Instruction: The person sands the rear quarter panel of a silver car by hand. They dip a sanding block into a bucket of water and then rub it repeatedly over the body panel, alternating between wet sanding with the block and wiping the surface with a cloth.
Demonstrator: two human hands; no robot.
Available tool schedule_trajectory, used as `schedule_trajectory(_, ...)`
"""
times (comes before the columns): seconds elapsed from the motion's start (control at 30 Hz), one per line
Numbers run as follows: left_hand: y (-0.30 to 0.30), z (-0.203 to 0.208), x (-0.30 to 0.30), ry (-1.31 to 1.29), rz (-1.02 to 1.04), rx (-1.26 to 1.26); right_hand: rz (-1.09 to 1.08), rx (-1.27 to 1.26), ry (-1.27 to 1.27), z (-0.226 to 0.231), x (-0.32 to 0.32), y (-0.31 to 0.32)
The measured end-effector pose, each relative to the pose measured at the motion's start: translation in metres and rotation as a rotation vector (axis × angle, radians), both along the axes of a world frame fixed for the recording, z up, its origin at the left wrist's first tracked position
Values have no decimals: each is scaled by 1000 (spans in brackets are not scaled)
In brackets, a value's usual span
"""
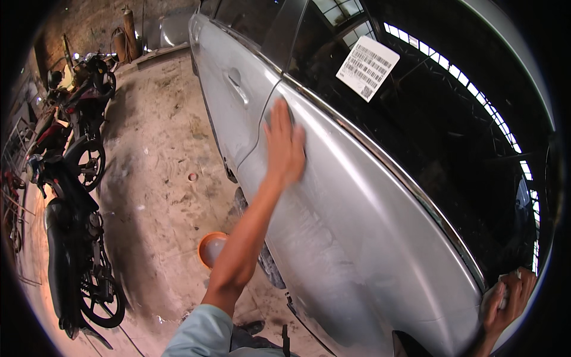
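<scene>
A pale blue sleeve [199,334] lay nearest the camera at the lower edge, and from it the bare left forearm reached up and forward across a silver car door panel [363,238]. That panel filled the middle and lower right of the view, below a dark side window [428,143] edged with chrome trim. The left hand [284,146] lay open on the panel's upper part, fingers extended and slightly blurred, just beside the curved seam with the neighbouring door. A dark patch showed by its fingertips; whether it was a pad or a shadow could not be told. At the far lower right, the right hand [510,300] was curled around a small pale object [504,296] by the window's corner, the object's kind unclear.

A recessed door handle [238,87] sat beyond the seam, and a white barcode label [367,68] was on the glass. Left of the car, an orange tub [201,250] of cloudy liquid stood on the stained floor [151,154], with motorcycles [62,238] parked farther left.
</scene>
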State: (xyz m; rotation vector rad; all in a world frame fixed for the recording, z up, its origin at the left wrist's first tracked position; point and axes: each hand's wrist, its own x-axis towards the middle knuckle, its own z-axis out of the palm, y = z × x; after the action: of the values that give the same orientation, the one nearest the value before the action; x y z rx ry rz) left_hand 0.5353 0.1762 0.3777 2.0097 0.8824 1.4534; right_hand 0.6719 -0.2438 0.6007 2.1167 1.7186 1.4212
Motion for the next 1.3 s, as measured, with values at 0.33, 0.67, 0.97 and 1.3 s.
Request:
schedule_trajectory(0.33, -20, 27, 0, 51, 88, -39, 29, 21, 53, 0, -2, 6)
schedule_trajectory(0.67, -42, 43, 3, 21, 88, -148, 40, 36, 121, -3, -9, 13)
schedule_trajectory(0.97, -70, 32, 17, 39, 86, -115, 61, 39, 48, 7, -16, 2)
schedule_trajectory(1.3, -137, -3, 24, -137, -24, -37, 17, 24, 20, 7, -12, -8)
